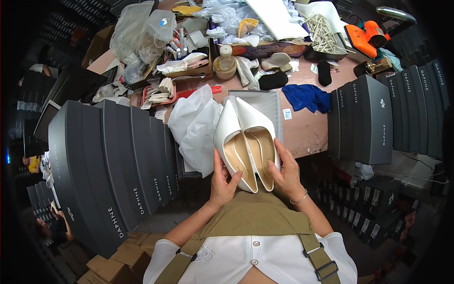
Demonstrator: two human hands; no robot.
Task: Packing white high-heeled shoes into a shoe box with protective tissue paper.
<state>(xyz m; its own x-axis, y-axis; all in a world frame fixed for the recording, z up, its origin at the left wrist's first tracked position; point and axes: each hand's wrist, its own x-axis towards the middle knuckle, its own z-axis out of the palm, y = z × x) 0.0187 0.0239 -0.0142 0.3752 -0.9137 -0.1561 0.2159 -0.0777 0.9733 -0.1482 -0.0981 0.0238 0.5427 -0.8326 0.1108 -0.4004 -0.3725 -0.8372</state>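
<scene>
A pair of white pointed pumps with beige insoles is held side by side in front of my body, toes pointing away from me. My left hand [224,181] is closed on the rear of the left pump [224,124], with the thumb over its inner edge. On the other side, my right hand [285,171] grips the right pump [257,118] in the same way, thumb on the rim of the opening. The heels are hidden below. Behind the toes lies an open shoe box [275,102] with pale lining, and crumpled white tissue paper [194,128] sits at its left.
Stacks of dark grey shoe boxes stand at the left [113,161] and right [362,118]. Farther back are a blue cloth [308,98], a glass jar [225,66], a red basket [155,98], a box of thin sticks [326,40] and an orange tool [366,37].
</scene>
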